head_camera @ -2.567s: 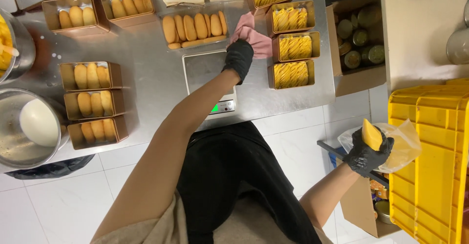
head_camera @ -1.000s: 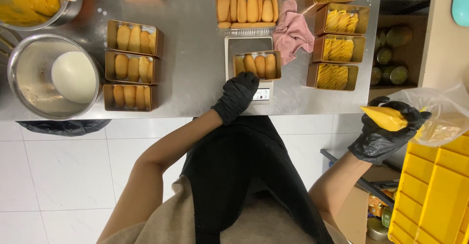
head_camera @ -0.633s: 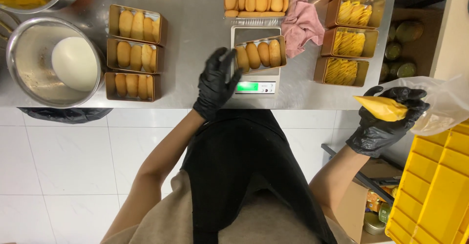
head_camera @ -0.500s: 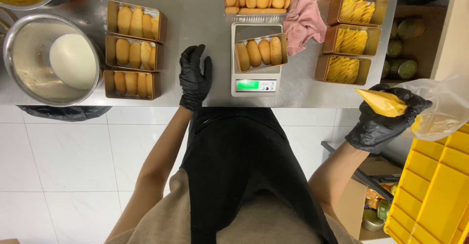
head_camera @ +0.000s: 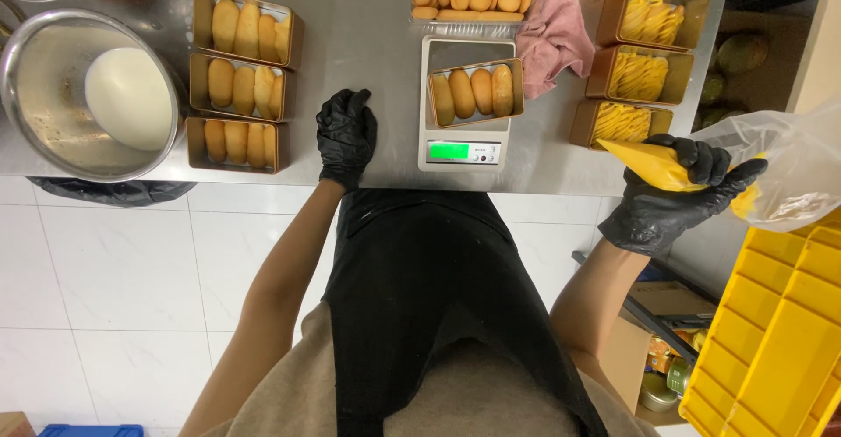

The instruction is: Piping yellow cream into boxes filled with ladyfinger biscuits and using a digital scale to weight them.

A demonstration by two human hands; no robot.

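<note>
Head view | scale box (head_camera: 476, 93): four buns | steel bowl (head_camera: 53, 60): cream, probably

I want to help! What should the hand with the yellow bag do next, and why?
Probably swing the right hand with its piping bag over to the box on the scale. Its four buns look plain, while the boxes to the right already carry yellow strips. The left hand rests flat on the table.

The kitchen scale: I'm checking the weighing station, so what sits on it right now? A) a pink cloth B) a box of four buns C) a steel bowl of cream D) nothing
B: a brown box with four plain buns rests on the scale, beside the pink cloth.
</note>
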